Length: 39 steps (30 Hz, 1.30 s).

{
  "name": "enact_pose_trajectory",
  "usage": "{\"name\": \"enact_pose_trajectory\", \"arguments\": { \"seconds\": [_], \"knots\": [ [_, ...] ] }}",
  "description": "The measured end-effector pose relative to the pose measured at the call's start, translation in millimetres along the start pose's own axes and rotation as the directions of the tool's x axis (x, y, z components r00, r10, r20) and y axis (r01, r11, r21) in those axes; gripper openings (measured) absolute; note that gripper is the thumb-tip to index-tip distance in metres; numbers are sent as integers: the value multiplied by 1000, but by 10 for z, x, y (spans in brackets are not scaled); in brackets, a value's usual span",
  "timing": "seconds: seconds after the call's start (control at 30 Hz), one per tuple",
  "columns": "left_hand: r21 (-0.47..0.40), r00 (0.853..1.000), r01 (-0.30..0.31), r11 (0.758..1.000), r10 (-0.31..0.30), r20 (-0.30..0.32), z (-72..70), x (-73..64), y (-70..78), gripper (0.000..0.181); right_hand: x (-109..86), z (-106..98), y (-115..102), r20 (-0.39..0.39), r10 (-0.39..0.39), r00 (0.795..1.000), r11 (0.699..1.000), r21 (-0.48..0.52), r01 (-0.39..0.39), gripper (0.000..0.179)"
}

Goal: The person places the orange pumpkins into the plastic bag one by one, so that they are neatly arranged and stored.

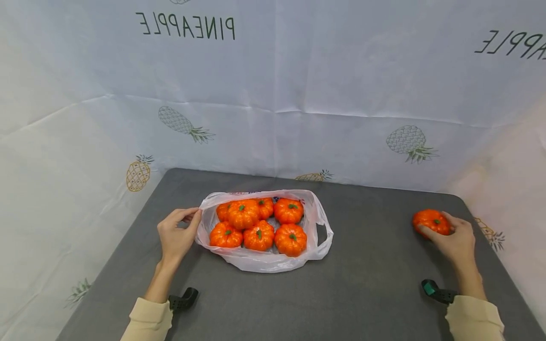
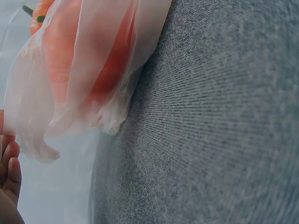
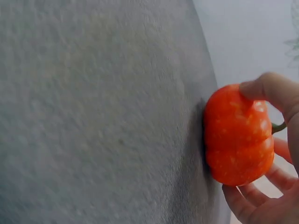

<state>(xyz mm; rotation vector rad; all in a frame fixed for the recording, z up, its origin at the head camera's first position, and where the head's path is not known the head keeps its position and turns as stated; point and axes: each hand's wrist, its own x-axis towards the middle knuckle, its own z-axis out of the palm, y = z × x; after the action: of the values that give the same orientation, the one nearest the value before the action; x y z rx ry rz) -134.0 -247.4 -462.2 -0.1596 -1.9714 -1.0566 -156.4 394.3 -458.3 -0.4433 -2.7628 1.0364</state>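
A white plastic bag (image 1: 273,264) lies with its mouth spread wide, several small orange pumpkins (image 1: 258,235) inside. At the bag's left rim, my left hand (image 1: 177,234) pinches the plastic between thumb and fingers. The left wrist view shows the bag's thin side (image 2: 70,79) with orange showing through it, and only part of the hand at the left edge. Far to the right, my right hand (image 1: 458,239) grips a single orange pumpkin (image 1: 431,221) with a green stem. In the right wrist view, thumb and fingers span this pumpkin (image 3: 238,140), which is at the table surface.
The grey table (image 1: 367,284) has its back edge against a white cloth (image 1: 332,80) printed with pineapples. A loop handle (image 1: 329,237) of the bag lies on its right side. Dark wrist cameras (image 1: 184,299) sit on both forearms.
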Motion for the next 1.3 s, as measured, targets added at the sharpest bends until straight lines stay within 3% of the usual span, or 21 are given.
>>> {"name": "enact_pose_trajectory", "arguments": {
  "seconds": [0.27,0.53,0.73,0.9,1.0,1.3],
  "knots": [
    [-2,1000,2,1000,-2,-2,16,-2,9,8,-87,172,-110,66,-81,995,997,9,80,79],
    [2,999,32,999,-32,17,17,12,41,4,-132,185,-111,136,-126,983,992,-15,129,93],
    [8,1000,3,1000,-3,-15,49,0,11,10,-171,215,-223,95,-174,980,985,11,174,90],
    [9,1000,-3,1000,3,-23,54,0,12,11,-242,241,-482,38,-228,973,973,47,226,86],
    [2,1000,2,1000,-2,-12,47,6,30,9,-296,282,-683,9,-284,959,955,92,282,83],
    [-5,1000,6,1000,-6,7,41,19,27,6,-506,464,-1303,-27,-454,891,868,212,449,80]
  ]
}}
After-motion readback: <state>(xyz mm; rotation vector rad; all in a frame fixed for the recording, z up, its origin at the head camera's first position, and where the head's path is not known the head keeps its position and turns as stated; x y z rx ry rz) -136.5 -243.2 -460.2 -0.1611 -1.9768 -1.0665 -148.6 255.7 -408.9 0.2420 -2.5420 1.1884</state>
